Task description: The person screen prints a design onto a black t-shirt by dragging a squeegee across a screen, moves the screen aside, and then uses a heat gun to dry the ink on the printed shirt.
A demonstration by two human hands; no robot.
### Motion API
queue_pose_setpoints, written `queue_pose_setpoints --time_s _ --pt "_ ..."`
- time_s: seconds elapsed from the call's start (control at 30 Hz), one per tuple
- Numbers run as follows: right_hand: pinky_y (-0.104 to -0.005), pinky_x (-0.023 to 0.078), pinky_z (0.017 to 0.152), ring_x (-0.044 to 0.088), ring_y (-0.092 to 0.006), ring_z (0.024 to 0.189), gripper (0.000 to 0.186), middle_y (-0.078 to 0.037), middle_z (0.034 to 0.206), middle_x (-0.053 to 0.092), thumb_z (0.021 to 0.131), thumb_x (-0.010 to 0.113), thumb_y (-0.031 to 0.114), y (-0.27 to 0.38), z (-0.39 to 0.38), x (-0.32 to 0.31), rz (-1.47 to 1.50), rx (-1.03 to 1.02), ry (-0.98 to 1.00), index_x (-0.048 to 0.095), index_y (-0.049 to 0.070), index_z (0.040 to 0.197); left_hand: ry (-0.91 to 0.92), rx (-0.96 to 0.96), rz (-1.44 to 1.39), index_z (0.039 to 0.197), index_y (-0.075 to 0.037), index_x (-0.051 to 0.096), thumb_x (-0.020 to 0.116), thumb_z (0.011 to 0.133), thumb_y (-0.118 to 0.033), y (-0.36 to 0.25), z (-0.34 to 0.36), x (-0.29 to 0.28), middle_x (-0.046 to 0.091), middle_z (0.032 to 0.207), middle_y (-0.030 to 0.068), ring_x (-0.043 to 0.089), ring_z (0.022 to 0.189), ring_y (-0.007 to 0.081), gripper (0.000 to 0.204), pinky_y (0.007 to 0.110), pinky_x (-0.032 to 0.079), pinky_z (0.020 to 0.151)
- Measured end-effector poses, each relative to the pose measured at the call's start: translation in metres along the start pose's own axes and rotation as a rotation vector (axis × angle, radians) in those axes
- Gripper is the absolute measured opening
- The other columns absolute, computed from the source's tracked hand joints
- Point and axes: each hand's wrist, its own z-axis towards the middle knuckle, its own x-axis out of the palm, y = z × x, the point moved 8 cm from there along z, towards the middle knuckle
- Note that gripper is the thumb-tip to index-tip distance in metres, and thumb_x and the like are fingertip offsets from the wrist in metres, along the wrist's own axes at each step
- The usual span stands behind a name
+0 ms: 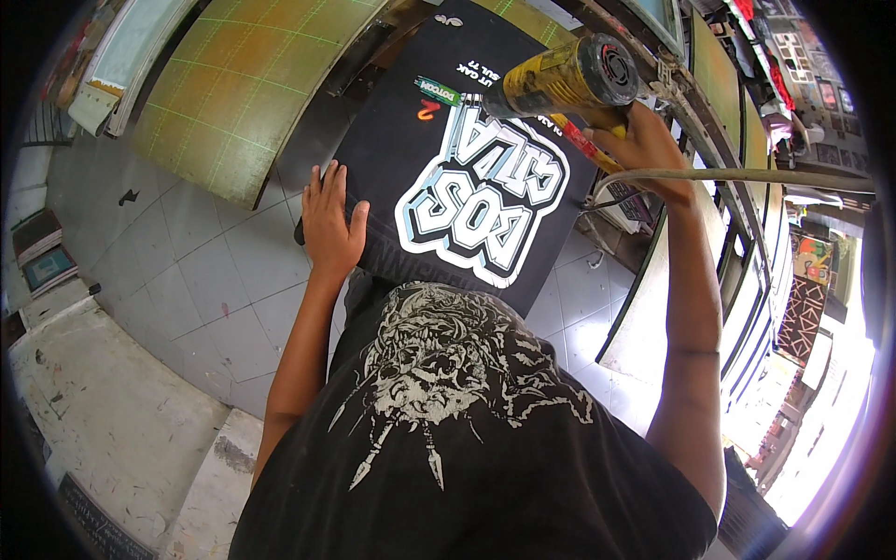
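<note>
A black printed cloth, apparently a T-shirt (373,140), lies flat on a board in front of me. Large white lettering with black and pale blue outlines (485,205) covers its middle, and small green, orange and red prints sit farther up. My right hand (646,154) is closed round the handle of a worn yellow and black heat gun (560,79). Its nozzle points left, over the upper part of the print. My left hand (331,219) rests at the cloth's left edge, with fingers stretched out and nothing held.
A yellow-green board with grid lines (243,84) stands at the far left, and a pale board (644,327) to the right. The heat gun's cable (747,175) runs off right, past my wrist. Books (47,257) lie at the left, above a stained ledge (121,411).
</note>
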Motion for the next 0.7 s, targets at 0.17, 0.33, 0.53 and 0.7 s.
queue_pose_setpoints --time_s 0.17,0.33,0.53,0.7 --pt "-0.0414 0.048 0.09 0.065 -0.037 0.1 0.046 -0.024 0.107 0.068 0.079 0.072 0.021 0.009 0.007 0.002 -0.002 -0.055 -0.014 0.061 -0.003 0.118 0.007 -0.009 0.013 0.139 0.0 0.045 0.055 0.092 -0.033 -0.001 0.001 -0.001 0.045 0.146 0.0181 0.033 0.139 0.0435 0.058 0.055 0.024 0.113" --pt "-0.0424 0.048 0.089 0.065 -0.0376 0.099 0.044 -0.025 0.106 0.068 0.079 0.071 0.019 0.019 0.014 0.005 0.06 -0.116 0.012 0.061 -0.003 0.116 0.004 -0.012 0.008 0.139 0.0 0.046 0.055 0.092 -0.033 -0.001 0.001 -0.001 0.045 0.145 0.0181 0.033 0.139 0.0434 0.058 0.056 0.025 0.112" --pt "-0.0416 0.048 0.088 0.065 -0.0381 0.099 0.044 -0.025 0.104 0.068 0.078 0.072 0.018 0.022 0.02 0.011 0.044 -0.226 -0.016 0.061 -0.004 0.114 -0.006 -0.012 0.013 0.139 -0.001 0.046 0.054 0.093 -0.033 0.0 -0.001 -0.001 0.045 0.146 0.0172 0.032 0.139 0.0426 0.057 0.055 0.024 0.113" --pt "-0.0407 0.049 0.088 0.066 -0.0383 0.097 0.042 -0.023 0.103 0.069 0.078 0.071 0.016 0.026 0.018 0.016 0.028 -0.171 0.046 0.062 -0.002 0.115 -0.006 -0.015 0.005 0.139 0.0 0.046 0.055 0.093 -0.033 0.0 -0.001 -0.001 0.045 0.146 0.017 0.032 0.14 0.0413 0.057 0.054 0.024 0.113"
